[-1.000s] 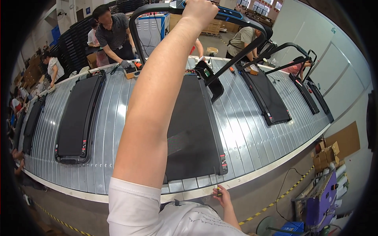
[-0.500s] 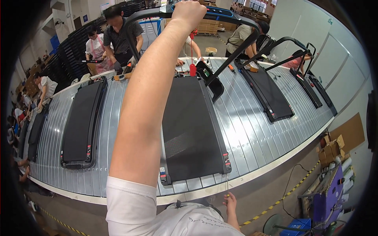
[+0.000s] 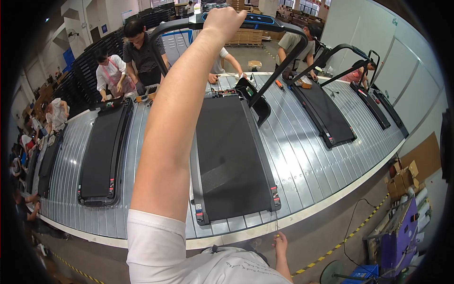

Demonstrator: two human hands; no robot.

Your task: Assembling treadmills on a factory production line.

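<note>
The left hand [image 3: 230,21] is clenched on the treadmill handlebar [image 3: 265,21] at 12 o'clock; the right hand [image 3: 280,242], at 6 o'clock, pinches a thin tool [image 3: 276,223]. If that grip slipped, the raised frame could likely drop onto the belt [image 3: 231,156].

A treadmill [image 3: 231,156] lies on a conveyor [image 3: 302,156] in the middle, its handlebar [image 3: 265,21] raised at the far end. Another treadmill [image 3: 101,156] lies to its left, a third [image 3: 324,111] to its right. Workers [image 3: 142,52] stand behind the conveyor's far edge.
</note>
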